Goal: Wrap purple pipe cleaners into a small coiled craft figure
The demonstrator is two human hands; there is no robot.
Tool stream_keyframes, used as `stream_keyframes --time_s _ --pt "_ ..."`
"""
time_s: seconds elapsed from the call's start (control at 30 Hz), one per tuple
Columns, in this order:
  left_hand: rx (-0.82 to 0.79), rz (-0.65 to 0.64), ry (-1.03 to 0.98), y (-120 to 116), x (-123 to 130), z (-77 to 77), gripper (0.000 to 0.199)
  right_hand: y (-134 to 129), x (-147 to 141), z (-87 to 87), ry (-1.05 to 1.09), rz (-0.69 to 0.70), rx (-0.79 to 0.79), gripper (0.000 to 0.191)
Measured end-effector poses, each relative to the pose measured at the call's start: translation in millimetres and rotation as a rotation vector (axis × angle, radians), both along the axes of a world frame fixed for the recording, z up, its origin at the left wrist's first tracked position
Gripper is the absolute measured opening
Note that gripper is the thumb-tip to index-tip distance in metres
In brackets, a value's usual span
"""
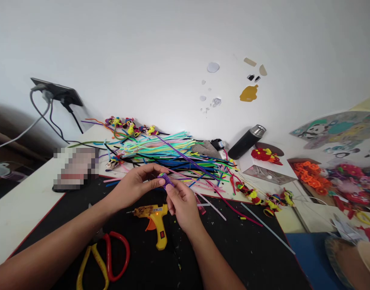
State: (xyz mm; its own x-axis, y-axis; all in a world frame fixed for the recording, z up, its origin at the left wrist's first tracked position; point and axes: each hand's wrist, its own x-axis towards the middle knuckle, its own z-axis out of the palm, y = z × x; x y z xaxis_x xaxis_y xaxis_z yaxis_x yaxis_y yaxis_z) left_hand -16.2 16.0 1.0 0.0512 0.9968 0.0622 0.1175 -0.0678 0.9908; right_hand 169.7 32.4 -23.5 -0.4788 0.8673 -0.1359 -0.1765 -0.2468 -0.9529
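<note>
Between both hands is a small purple piece of coiled pipe cleaner (167,180) with a bit of green at its upper end. My left hand (145,179) pinches its upper left side between thumb and fingers. From the lower right, my right hand (180,197) grips the same piece with thumb and fingertips. Just below the hands a yellow glue gun (156,221) lies on the black mat (233,245), its small light glowing orange. Scissors (108,257) with one red and one yellow handle lie under my left forearm, which hides part of their blades.
A heap of coloured pipe cleaners (169,149) spreads behind the hands. Finished pipe-cleaner figures (248,193) sit at the right and back. A black flask (247,141) leans near the wall. A phone-like object (76,167), blurred out, lies left. Cables hang from a wall socket (56,92).
</note>
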Motion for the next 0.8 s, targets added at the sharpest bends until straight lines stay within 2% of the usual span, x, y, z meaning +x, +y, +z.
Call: stream_keyframes --time_s 0.2,0.57,0.8 --pt "0.007 -0.027 0.078 1.4 -3.6 1.6 0.037 0.5 0.5 0.5 -0.027 0.027 0.019 0.046" --pt "0.005 -0.007 0.083 2.6 -6.0 0.0 0.040 -1.0 2.2 -2.8 -0.075 0.052 0.062 0.045" --pt "-0.031 -0.018 0.052 1.9 -3.0 -0.8 0.037 -0.8 2.1 -3.8 -0.100 0.019 0.086 0.045"
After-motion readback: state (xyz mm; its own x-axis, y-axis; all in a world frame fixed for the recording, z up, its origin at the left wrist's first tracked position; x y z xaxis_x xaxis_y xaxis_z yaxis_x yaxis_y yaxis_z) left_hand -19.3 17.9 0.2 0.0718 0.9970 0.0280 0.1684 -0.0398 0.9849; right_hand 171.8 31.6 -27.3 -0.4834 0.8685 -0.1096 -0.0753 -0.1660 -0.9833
